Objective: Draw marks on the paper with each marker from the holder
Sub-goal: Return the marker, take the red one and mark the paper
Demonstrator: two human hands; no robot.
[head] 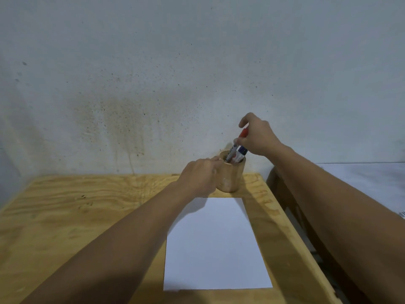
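Bench [72, 216]: we see one plywood top, set against a speckled pale wall [153, 62].
Left hand [200, 178]: it rests against the left side of the holder, fingers [213, 160] curled together along the wooden wall and reaching its rim; we take it as gripping the holder, though the far fingers are hidden.
Paper [215, 244]: one blank white sheet, flat on the bench just in front of the holder, its far left corner under the left wrist.
Holder [232, 174]: one round wooden cup, upright at the back of the bench, near the wall.
Markers: we count three. A black-capped marker [230, 153] and a blue-capped marker [242, 150] stand tilted in the holder; a red-capped marker [243, 133] is partly raised above them.
Right hand [257, 138]: above the holder's mouth, thumb and fingers pinched on the red-capped marker, index finger lifted and crooked clear of it.
Right edge: a pale surface [361, 178] beside the bench.
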